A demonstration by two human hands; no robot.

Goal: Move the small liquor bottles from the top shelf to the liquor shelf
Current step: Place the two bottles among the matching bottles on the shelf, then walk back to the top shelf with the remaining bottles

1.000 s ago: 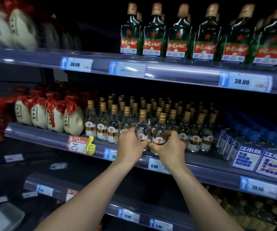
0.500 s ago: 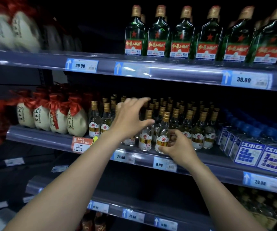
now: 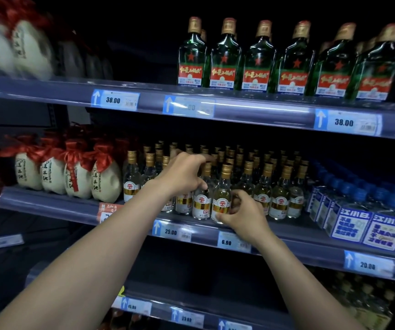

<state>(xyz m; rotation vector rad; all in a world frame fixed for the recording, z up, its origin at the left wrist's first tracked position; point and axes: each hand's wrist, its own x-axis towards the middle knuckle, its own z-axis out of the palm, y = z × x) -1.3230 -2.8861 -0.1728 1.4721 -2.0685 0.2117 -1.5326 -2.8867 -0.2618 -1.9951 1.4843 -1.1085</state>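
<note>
Head view: your left hand [image 3: 182, 173] curls over the gold caps of the small liquor bottles [image 3: 279, 196] massed on the middle shelf [image 3: 287, 236], thumb against the side of one front bottle [image 3: 201, 201], though you cannot tell whether it truly grips it. Your right hand [image 3: 241, 216] wraps its fingers round the base of the neighbouring front bottle [image 3: 222, 198], which stands upright at the shelf edge above the 6.90 price tag [image 3: 232, 241], while green bottles [image 3: 258, 58] line the shelf above.
</note>
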